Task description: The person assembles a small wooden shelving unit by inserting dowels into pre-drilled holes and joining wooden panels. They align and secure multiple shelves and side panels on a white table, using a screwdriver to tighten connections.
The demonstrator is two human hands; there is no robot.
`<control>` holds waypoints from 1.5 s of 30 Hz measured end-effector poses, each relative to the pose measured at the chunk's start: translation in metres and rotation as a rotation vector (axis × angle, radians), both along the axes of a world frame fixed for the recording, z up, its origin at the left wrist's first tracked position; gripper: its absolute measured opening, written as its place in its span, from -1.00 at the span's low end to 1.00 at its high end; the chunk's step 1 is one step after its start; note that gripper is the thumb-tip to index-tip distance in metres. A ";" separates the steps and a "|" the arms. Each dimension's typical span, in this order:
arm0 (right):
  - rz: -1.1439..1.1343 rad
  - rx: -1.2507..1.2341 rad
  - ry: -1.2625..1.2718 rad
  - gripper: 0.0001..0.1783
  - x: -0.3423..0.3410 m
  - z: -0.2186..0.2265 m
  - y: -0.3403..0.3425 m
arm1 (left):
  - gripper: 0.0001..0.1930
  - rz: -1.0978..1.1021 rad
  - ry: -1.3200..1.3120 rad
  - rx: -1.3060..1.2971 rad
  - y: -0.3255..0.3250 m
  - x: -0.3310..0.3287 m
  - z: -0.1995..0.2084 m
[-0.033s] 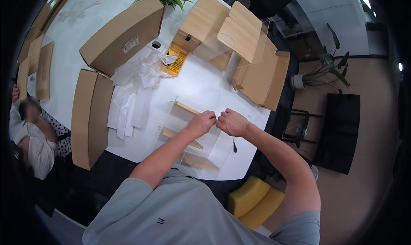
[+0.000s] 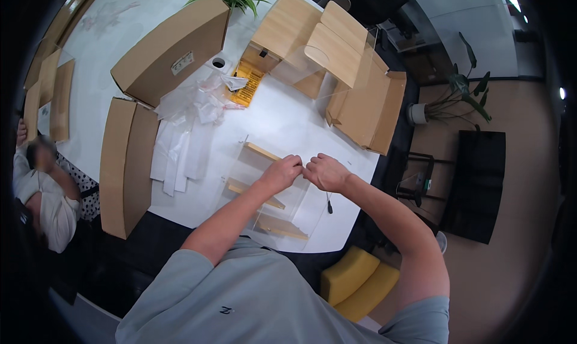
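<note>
My left hand [image 2: 283, 174] and my right hand [image 2: 328, 172] meet above the table with pinched fingers. What they hold is too small or too hidden to make out. Under and beside them is a see-through panel [image 2: 290, 202] with light wood strips: a far strip [image 2: 262, 152], a middle strip [image 2: 241, 191] and a near strip [image 2: 281, 227]. The far strip's right end is hidden behind my left hand. On the white table [image 2: 324, 224], a screwdriver with a black handle [image 2: 330, 207] lies just nearer to me than my right hand.
Cardboard boxes [image 2: 127, 164] and plastic wrapping [image 2: 192, 112] cover the left side. A yellow tool case [image 2: 246, 85] lies farther back, beside a wood and clear-panel unit [image 2: 339, 46]. An open carton [image 2: 372, 109] is at the far right. Another person [image 2: 51, 191] sits at left.
</note>
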State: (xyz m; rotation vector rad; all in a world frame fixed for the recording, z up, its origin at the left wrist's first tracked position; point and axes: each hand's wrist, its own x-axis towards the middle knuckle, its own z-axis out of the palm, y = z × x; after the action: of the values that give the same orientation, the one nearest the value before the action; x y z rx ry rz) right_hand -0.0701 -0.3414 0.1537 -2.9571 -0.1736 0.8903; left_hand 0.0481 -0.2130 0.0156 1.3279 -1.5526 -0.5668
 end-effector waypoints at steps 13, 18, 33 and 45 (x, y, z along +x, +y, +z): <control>-0.568 0.180 0.029 -0.77 0.001 0.003 0.019 | -0.58 0.277 0.008 0.427 0.046 0.035 0.031; -0.932 0.232 -0.078 -0.68 0.003 -0.005 0.033 | -0.51 0.210 0.101 0.540 0.044 0.036 0.023; -2.105 0.085 -0.649 -0.54 0.019 -0.070 0.117 | -0.65 0.074 0.531 0.666 0.021 0.020 0.004; -1.368 0.079 -0.336 -0.69 -0.022 -0.009 0.090 | -0.65 0.056 0.529 0.693 0.013 0.011 -0.003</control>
State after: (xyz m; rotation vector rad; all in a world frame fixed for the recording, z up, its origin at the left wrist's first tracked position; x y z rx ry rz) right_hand -0.0921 -0.2509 0.1443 -2.2238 1.5007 0.1496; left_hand 0.0592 -0.2000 0.0130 1.5390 -0.9006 -1.3786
